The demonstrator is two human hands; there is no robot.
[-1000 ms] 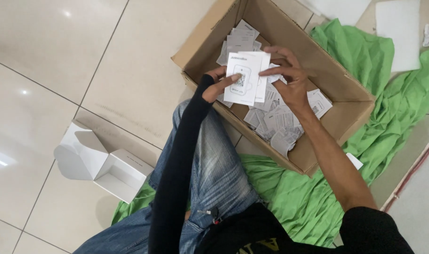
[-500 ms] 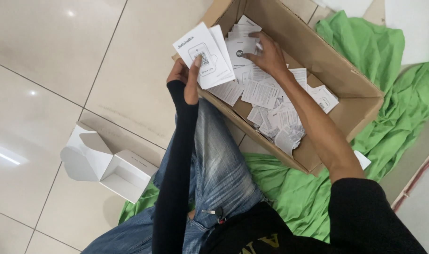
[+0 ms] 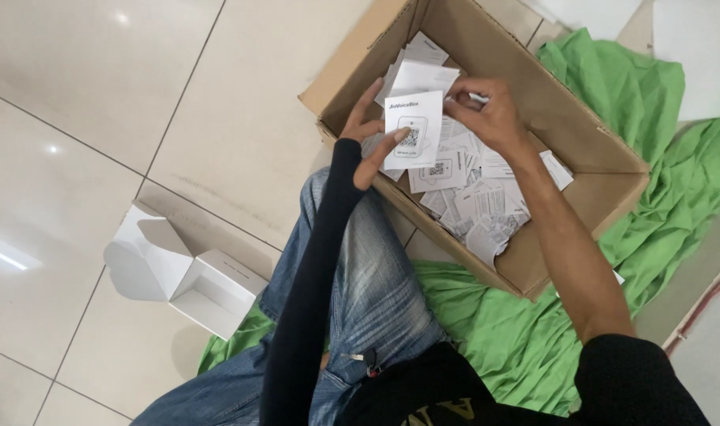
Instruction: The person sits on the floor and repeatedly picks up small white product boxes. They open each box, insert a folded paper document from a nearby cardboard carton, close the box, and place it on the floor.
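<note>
White printed leaflet (image 3: 412, 128), coded square on its face, held upright above the near edge of the open cardboard box (image 3: 581, 150); the left hand (image 3: 373, 134) pinches it, thumb in front and fingers behind, keeping the print readable. The right hand (image 3: 490, 114), its grip narrowed on another sheet's edge, reaches over the loose leaflets (image 3: 474, 205) in the box. Green cloth (image 3: 486, 315) lies beneath; an open white carton (image 3: 179, 272) rests on the tiled floor (image 3: 100, 118).

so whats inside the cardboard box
The cardboard box holds a loose heap of white paper cards. The left hand holds some cards over it; the right hand reaches in. The box floor beneath is covered.
</note>
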